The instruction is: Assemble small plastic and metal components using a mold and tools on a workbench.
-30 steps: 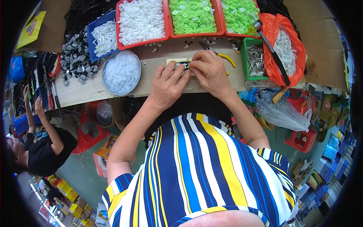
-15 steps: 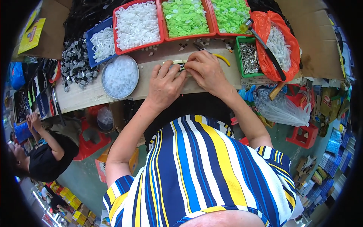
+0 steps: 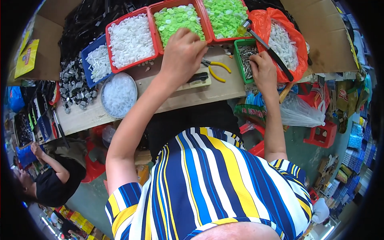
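- So my left grip (image 3: 182, 52) is up at the near edge of the middle red bin (image 3: 206, 28), the one full of light-green plastic discs (image 3: 176, 20). Fingers are curled in, but I can't tell if they're closed on anything.
- My right grip (image 3: 264, 70) is off to the right, bent fingers over the right side of the small green tray (image 3: 239, 60). That's the one with the shiny metal pins (image 3: 247, 58). Can't tell whether I've got a pin pinched in there either.
- The cream block (image 3: 200, 84) sits on the counter (image 3: 224, 90) between my two hands, just nearer to me than the left one, with a dark elongated part (image 3: 198, 77) on top. Neither hand's on it.
- Right beside the block, far-right side, are the yellow-handled pliers (image 3: 220, 64), lying with the handles spread.
- Past the tray on the right there's an orange-red plastic bag (image 3: 298, 38) of white pieces, with a black-handled hammer (image 3: 285, 70) lying across it.
- Over on the left: a round bowl of translucent bits (image 3: 119, 95), a heap of grey and black clips (image 3: 78, 88), then blue and red bins of small white plastic parts (image 3: 132, 38) farther back.
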`<action>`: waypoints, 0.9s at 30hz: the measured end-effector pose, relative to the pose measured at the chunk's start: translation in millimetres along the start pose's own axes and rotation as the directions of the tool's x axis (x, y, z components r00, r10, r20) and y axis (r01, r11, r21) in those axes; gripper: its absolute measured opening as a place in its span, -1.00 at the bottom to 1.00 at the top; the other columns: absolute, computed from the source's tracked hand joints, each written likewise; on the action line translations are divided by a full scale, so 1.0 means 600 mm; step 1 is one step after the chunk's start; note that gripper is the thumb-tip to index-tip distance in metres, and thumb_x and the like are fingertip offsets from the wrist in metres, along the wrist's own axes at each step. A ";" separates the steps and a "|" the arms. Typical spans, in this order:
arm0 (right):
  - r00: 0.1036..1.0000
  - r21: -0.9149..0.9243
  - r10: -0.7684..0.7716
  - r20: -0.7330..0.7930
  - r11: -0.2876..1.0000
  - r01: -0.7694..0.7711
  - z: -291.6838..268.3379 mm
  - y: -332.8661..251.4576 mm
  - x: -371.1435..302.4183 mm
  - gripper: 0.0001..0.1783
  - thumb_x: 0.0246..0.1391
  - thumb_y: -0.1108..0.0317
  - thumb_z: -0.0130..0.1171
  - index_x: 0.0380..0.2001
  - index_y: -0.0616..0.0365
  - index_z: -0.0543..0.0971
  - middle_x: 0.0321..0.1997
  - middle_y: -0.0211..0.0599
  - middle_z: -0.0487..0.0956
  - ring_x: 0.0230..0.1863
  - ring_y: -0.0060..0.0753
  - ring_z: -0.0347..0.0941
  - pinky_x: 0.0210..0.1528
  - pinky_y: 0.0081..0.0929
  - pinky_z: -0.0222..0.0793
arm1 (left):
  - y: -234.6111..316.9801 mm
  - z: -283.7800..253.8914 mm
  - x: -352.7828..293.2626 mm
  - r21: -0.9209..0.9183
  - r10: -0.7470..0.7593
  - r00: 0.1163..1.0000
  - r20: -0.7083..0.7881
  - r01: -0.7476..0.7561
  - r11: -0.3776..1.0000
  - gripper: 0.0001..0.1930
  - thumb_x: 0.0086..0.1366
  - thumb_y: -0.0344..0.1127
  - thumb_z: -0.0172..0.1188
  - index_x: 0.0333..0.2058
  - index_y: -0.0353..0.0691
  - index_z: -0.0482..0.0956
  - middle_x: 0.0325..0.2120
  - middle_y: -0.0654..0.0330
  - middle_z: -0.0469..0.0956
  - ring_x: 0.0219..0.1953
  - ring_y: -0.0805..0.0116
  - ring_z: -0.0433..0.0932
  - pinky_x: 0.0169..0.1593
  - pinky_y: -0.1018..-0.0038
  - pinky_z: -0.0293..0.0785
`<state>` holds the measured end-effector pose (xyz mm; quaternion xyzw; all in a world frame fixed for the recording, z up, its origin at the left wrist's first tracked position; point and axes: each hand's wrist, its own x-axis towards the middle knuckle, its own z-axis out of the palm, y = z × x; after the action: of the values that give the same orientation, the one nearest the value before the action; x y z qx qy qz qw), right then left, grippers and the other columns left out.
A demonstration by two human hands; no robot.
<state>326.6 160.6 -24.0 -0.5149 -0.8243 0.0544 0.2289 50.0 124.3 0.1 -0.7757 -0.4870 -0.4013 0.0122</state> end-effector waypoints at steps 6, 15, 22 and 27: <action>0.999 0.021 0.004 0.045 1.000 -0.005 -0.005 0.000 0.012 -0.91 0.03 0.44 0.21 -0.38 0.19 0.62 -0.35 -0.16 0.50 -0.21 -0.04 0.50 -0.21 -0.10 0.40 | -0.042 0.083 0.093 0.276 -0.002 0.993 0.114 -0.030 0.961 -0.83 0.05 -0.24 0.36 -0.51 -0.23 0.66 -0.38 0.12 0.56 -0.13 0.12 0.47 -0.14 0.22 0.41; 0.997 0.111 -0.020 0.077 0.994 0.011 -0.004 0.010 0.016 -0.86 0.00 0.46 0.27 -0.32 0.24 0.61 -0.37 -0.17 0.53 -0.25 -0.09 0.52 -0.18 -0.20 0.40 | -0.066 0.114 0.117 0.373 -0.037 0.989 0.146 -0.021 0.928 -0.79 0.02 -0.22 0.37 -0.53 -0.26 0.66 -0.42 0.11 0.57 -0.20 0.09 0.49 -0.15 0.18 0.41; 1.000 0.238 0.030 0.002 0.971 -0.030 0.009 0.005 0.021 -0.84 0.00 0.47 0.27 -0.31 0.24 0.60 -0.35 -0.19 0.53 -0.24 -0.11 0.52 -0.18 -0.21 0.40 | -0.061 0.088 0.102 -0.010 -0.191 0.980 0.053 0.192 0.981 -0.86 0.08 -0.33 0.30 -0.42 -0.25 0.73 -0.49 0.06 0.65 -0.37 0.11 0.60 -0.24 0.34 0.52; 0.989 -0.088 -0.144 -0.018 0.986 0.142 0.012 0.003 0.030 -0.87 0.02 0.49 0.23 -0.30 0.20 0.59 -0.33 -0.23 0.50 -0.27 -0.08 0.52 -0.25 -0.16 0.41 | -0.015 0.044 0.069 -0.327 -0.461 0.869 0.179 0.494 0.805 -0.80 0.21 -0.32 0.35 -0.25 -0.31 0.73 -0.32 0.15 0.71 -0.37 0.46 0.64 -0.24 0.56 0.53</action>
<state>318.4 178.2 -25.0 -0.4643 -0.8580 -0.0044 0.2196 68.0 170.6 5.0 -0.6341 -0.5839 -0.4384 -0.2546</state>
